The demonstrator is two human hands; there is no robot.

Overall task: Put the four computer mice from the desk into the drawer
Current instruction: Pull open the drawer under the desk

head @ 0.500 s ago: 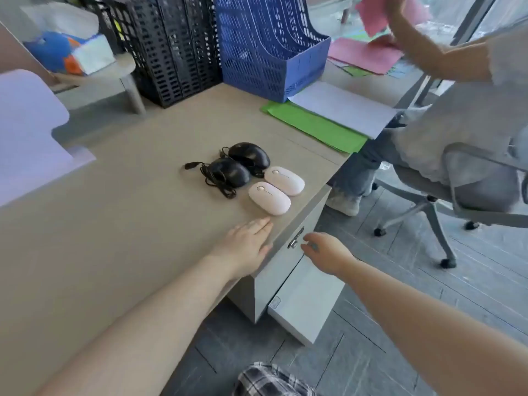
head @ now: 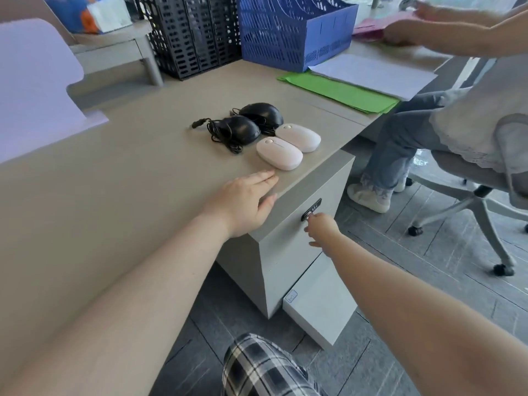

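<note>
Four mice lie together near the desk's [head: 114, 181] right edge: two black wired ones [head: 240, 130] [head: 261, 113] with tangled cords, and two white ones [head: 279, 153] [head: 298, 137] in front of them. My left hand [head: 243, 204] rests flat and open on the desk top, just short of the nearer white mouse. Below the edge, the grey drawer front [head: 291, 252] is closed. My right hand [head: 323, 230] reaches to it, fingertips pinched on the black handle with a lock [head: 312, 210].
A blue file rack [head: 294, 30] and a black one [head: 188, 35] stand at the back. Green paper [head: 340, 92] and white paper [head: 371, 72] lie to the right. Another person sits on a wheeled chair [head: 471, 201]. A white box [head: 317, 310] stands on the floor.
My right hand has moved up to the drawer's black handle and closed its fingertips on it. My left hand stays flat on the desk. The view has come closer.
</note>
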